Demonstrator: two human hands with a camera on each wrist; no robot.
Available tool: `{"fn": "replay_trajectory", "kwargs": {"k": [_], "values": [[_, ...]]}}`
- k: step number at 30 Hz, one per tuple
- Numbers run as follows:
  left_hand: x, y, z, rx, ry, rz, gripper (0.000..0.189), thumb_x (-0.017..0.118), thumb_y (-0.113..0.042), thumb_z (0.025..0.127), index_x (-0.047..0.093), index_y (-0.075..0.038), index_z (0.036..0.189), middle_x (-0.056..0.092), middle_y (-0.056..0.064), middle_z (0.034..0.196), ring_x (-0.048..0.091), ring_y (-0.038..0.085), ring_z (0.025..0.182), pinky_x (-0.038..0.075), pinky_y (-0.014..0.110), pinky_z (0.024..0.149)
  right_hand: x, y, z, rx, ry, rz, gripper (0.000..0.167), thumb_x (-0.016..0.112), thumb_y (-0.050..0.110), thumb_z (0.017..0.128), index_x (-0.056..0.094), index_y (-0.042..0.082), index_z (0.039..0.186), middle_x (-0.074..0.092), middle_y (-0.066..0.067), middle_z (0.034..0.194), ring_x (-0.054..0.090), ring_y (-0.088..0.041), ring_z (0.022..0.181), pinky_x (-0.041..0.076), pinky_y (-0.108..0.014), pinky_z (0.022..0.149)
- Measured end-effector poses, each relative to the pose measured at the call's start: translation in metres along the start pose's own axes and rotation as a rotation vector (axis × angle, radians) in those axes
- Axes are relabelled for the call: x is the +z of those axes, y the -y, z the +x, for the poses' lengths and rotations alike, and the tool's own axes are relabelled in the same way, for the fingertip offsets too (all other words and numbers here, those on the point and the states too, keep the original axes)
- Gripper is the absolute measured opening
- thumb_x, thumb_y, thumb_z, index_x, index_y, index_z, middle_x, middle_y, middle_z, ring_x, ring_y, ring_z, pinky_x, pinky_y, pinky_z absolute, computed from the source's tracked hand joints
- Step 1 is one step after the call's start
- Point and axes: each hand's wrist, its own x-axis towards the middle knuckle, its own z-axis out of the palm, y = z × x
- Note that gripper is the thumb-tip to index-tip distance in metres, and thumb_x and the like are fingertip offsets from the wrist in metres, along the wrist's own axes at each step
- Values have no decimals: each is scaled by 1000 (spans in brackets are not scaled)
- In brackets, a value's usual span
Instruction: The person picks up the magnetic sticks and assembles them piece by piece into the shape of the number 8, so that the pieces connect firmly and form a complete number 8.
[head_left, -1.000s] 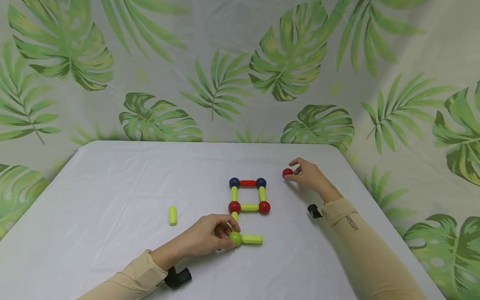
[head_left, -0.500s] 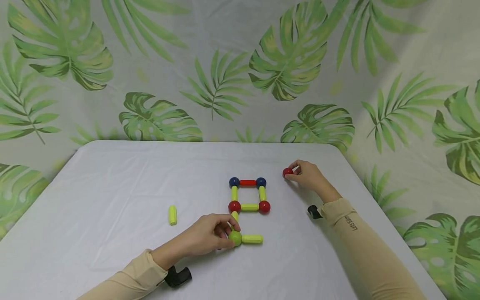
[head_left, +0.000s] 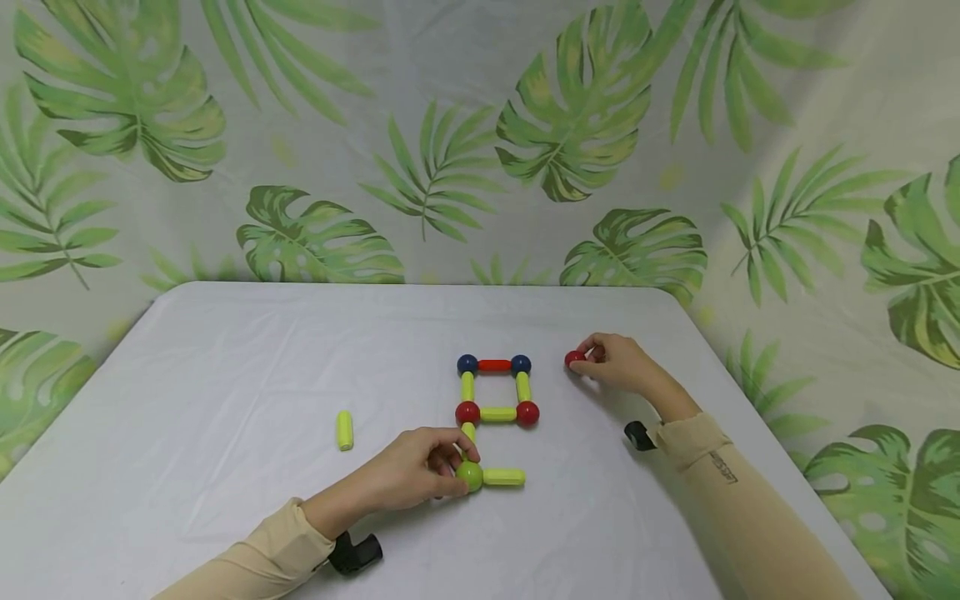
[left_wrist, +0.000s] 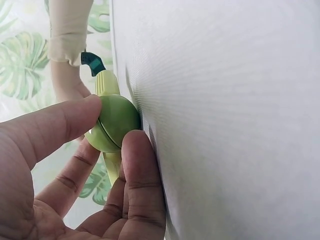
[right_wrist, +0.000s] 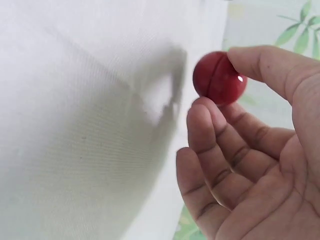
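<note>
My left hand [head_left: 412, 471] pinches a green ball [left_wrist: 116, 122] between thumb and fingers at the near corner of a ball-and-stick figure. From that ball, one yellow-green stick [head_left: 504, 477] points right and another runs away to a red ball [head_left: 468, 413], partly behind my fingers. A second red ball [head_left: 527, 414] and two blue balls [head_left: 521, 364] mark the other corners of a square joined by sticks, its far one a red stick [head_left: 494, 365]. Off to the figure's right, my right hand [head_left: 618, 362] pinches a loose red ball [right_wrist: 220, 78], which looks raised off the cloth in the right wrist view.
A loose yellow-green stick [head_left: 344, 430] lies on the white-covered table [head_left: 247, 358], left of the figure. Behind the table hangs a leaf-printed cloth [head_left: 450, 125]. Black wrist devices [head_left: 356, 554] sit below both wrists.
The fingers of my right hand have closed around the loose red ball, and the hand has come slightly nearer with it. My left hand stays on the green ball.
</note>
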Motion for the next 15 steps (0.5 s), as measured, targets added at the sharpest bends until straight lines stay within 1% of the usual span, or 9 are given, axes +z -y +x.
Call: {"fn": "replay_trajectory", "kwargs": {"k": [9, 15], "values": [[0, 1, 1, -6, 3, -8, 24, 83, -11, 92, 74, -18, 112, 69, 0, 97, 64, 13, 82, 50, 21, 61, -5, 10, -30, -83, 54, 14, 32, 78, 32, 98, 72, 6, 116, 65, -5, 92, 56, -20, 84, 48, -31, 72], [0, 0, 1, -4, 0, -1, 24, 83, -11, 92, 73, -17, 113, 69, 2, 98, 63, 13, 81, 50, 21, 62, -9, 18, -51, -149, 109, 33, 28, 81, 30, 96, 73, 8, 113, 64, -2, 89, 55, -17, 82, 46, -27, 69]]}}
